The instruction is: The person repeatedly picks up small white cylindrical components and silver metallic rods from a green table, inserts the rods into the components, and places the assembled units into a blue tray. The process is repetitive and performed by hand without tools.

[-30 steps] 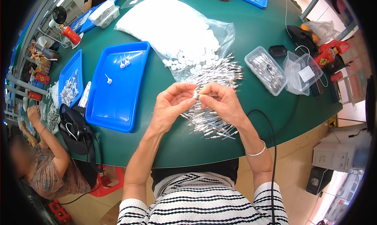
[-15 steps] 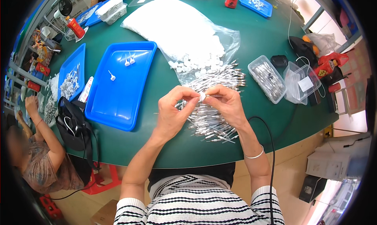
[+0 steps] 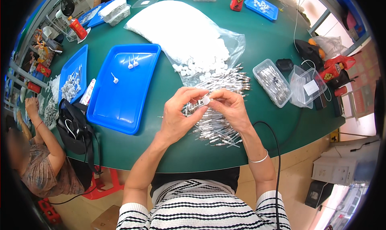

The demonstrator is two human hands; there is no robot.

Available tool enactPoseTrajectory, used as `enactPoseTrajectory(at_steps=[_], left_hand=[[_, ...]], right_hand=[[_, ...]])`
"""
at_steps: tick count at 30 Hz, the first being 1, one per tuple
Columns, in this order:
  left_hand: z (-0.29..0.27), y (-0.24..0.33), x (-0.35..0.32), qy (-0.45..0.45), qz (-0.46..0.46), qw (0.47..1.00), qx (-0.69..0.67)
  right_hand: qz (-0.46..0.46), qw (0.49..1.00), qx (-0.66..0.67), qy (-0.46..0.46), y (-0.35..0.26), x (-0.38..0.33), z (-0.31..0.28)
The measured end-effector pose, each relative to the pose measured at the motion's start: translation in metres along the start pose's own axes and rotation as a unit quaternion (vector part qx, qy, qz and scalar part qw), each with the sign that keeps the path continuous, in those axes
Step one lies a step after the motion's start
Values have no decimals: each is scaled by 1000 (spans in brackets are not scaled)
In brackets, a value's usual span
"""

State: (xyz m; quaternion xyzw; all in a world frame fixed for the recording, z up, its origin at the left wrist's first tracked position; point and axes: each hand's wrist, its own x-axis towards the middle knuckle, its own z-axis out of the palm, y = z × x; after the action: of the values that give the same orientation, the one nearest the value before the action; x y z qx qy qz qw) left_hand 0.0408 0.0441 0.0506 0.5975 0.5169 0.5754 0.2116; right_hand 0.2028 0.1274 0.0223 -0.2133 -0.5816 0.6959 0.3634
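Note:
A small white plastic cap is held up between my two hands, over a heap of thin metal-and-white stems. My right hand pinches it between thumb and forefinger. From the other side, the curved thumb and forefinger of my left hand close around it. Whether a stem is joined to the cap is hidden by my fingers. Just beyond my hands, many loose white caps spill from a large clear plastic bag. Left of my hands, a blue tray carries three capped stems.
At right stand a clear box of stems and stacked clear containers. A black bag lies at the left edge beside a smaller blue tray. A cable runs past my right forearm. A co-worker sits at left.
The white cap has turned and shows more of its face between my fingers. My left thumb and forefinger have spread slightly. The three capped stems lie as before.

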Motion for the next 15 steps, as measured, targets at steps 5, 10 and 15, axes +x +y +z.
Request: enactPoseTrajectory(at_steps=[5,10,15], left_hand=[[-4,-9,-1,-46,-34,998,-36],[-8,-19,-3,-68,-207,944,-249],[-7,-26,-3,-59,-250,917,-305]], right_hand=[[0,996,-84,9,-8,-3,4],[-14,987,-153,39,-14,-8,13],[-75,983,-161,54,-15,-9,18]])
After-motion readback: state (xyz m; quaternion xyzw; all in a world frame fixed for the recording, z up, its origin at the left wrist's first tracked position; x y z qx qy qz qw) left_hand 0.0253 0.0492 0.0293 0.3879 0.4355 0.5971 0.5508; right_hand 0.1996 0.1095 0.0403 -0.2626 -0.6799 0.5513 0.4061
